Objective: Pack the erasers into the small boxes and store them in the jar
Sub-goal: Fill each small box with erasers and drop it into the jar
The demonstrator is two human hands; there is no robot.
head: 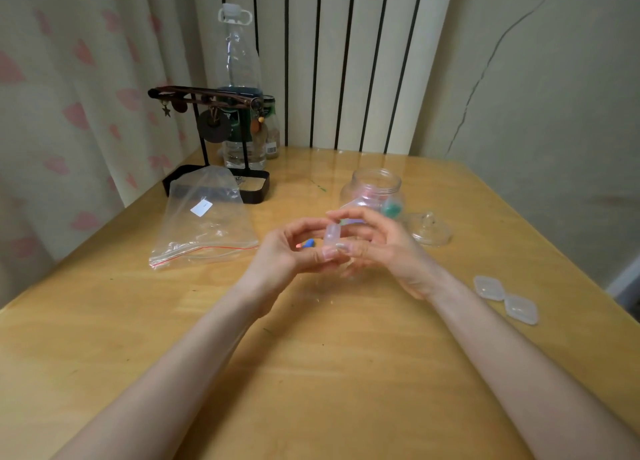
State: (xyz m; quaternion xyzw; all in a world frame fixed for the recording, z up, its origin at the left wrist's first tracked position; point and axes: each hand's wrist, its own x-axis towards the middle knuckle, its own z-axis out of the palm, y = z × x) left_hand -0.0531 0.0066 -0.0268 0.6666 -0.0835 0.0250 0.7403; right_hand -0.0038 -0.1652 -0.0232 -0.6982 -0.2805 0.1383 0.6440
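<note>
The small box (333, 233) is up in the air between both hands, a bit blurry, right in front of the jar (375, 189), so this looks like the fill-and-snap-shut step. There's a blue eraser (309, 243) peeking out by the left fingers; honestly can't tell if it's held or lying on the table (311, 373) behind. My tip: keep the box level, seat the eraser flat inside, then squeeze the edges evenly so the clasp catches instead of popping back. The left hand (287, 251) is curled, fingers and thumb pinching the box from its side, and the right hand (377, 248) pinches it from the other, fingers arched over the top. Both forearms come in low over the table and meet in the middle. The jar stands open, coloured bits already inside, its lid (429, 229) just beside it. Two spare boxes (489, 287) sit off right, and a plastic bag (207, 224) lies to the left.
</note>
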